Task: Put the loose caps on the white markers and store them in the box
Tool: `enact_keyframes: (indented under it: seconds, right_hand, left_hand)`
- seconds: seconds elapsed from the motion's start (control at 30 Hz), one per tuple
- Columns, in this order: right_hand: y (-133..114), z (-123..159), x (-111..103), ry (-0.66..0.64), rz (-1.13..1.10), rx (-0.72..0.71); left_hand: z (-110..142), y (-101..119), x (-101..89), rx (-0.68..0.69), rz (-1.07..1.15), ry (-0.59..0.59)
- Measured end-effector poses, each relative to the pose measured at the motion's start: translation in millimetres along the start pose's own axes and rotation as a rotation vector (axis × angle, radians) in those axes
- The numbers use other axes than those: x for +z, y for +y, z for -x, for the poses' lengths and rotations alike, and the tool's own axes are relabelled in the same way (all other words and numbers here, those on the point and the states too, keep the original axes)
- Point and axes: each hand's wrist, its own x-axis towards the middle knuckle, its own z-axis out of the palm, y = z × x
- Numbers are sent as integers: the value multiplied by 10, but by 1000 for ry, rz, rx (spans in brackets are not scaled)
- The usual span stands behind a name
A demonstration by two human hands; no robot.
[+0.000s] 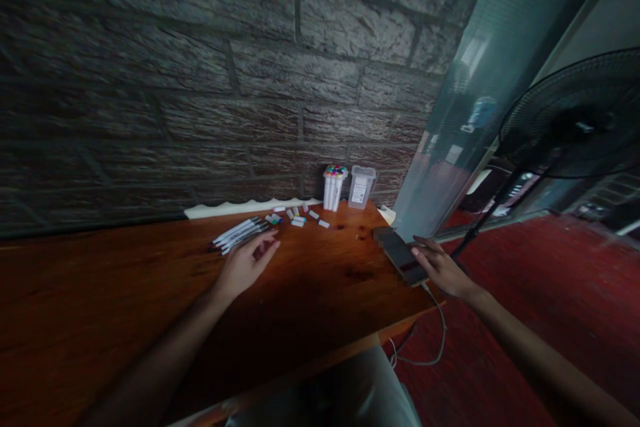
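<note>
My left hand (250,261) hovers over the wooden table, its fingers loosely bent and the thumb apart, with nothing seen between them. Just beyond it lies a row of white markers (239,233) with dark ends. Several loose marker caps (299,221) are scattered to the right of these. At the table's right edge is a dark phone (400,253) with a cable plugged into its near end. My right hand (440,268) reaches over the phone's right side with fingers extended; whether the fingertips touch the screen I cannot tell.
Against the brick wall stand a clear box of upright markers (333,188) with coloured tops and a second clear box (361,187) with a label. A white cable (443,333) hangs off the table (320,307). A black standing fan (575,120) is at the right.
</note>
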Motion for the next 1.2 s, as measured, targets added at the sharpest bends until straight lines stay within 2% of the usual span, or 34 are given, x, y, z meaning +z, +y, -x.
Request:
enact_keyframes:
  seconds: [0.13, 0.27, 0.33, 0.43, 0.53, 0.6, 0.67, 0.73, 0.83, 0.97, 1.1, 1.2]
  right_hand:
    - [-227, -173, -75, 105, -73, 15]
    - [-730, -604, 36, 192, -207, -24]
    - [-1021, -886, 226, 200, -295, -52]
    - [-1400, -1254, 662, 136, -401, -100]
    - [-1603, -1425, 1126, 138, -370, -112]
    - [-1622, -1421, 1345, 169, -341, -132]
    - [-1577, -1371, 1453, 148, -347, -185]
    - [-1506, -1329, 1465, 134, -362, -193]
    - [-1414, -1343, 1410, 141, -361, -123]
    - [-1385, -1409, 1396, 141, -361, -75]
    - [-1387, -1417, 1447, 111, -390, -89]
    - [-1314, -1445, 1482, 188, -330, -103]
  left_hand:
    - [-47, -64, -74, -84, -72, 36]
    - [-76, -192, -148, -209, -177, 71]
    - [-66, -263, -186, -244, -224, 80]
    - [-31, -359, -238, -220, -305, 59]
    - [5, -419, -258, -184, -398, 22]
    - [21, -435, -250, -171, -428, -14]
    - [31, -438, -237, -172, -435, -68]
    - [35, -434, -228, -173, -433, -125]
    - [33, -419, -228, -181, -432, -177]
    - [21, -348, -252, -175, -359, -151]
    - [-24, -229, -263, -265, -18, -36]
    - [-75, -175, -240, -395, 348, 84]
